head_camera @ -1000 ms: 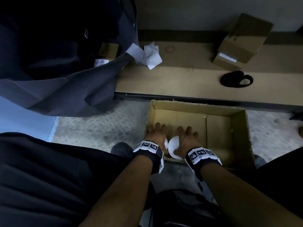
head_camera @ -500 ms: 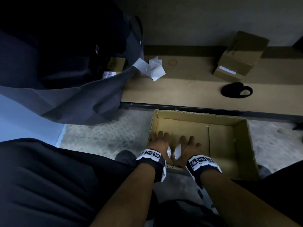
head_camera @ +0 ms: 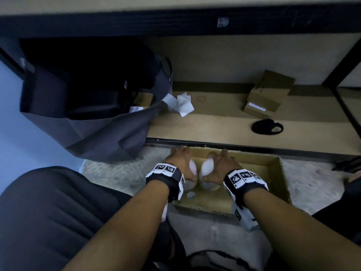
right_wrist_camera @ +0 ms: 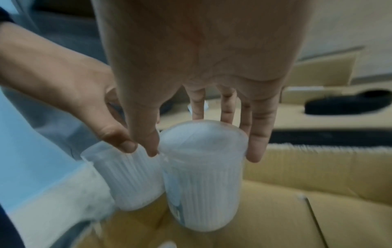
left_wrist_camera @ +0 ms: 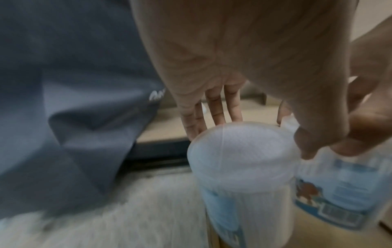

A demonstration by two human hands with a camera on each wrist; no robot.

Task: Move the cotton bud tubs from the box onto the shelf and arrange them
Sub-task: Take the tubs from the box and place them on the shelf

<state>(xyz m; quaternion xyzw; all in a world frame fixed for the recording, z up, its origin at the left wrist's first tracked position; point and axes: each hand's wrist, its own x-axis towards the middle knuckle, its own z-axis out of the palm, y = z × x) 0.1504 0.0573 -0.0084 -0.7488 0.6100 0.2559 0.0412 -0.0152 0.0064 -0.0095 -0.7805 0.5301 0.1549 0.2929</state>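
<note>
So each grip's got a tub: left hand [head_camera: 180, 162] holds one [head_camera: 192, 168], right hand [head_camera: 221, 166] another [head_camera: 207, 169], above the box [head_camera: 273, 180].

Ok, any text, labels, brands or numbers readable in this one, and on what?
None can be read.
Right tub's label: print and barcode, blurred.
Left tub's label: blurred.
Grey bag: white lettering at its edge, cut off, unreadable.
Small carton's sticker on the shelf: too small.
Wristband markers: black-and-white patterns, no words.
</note>
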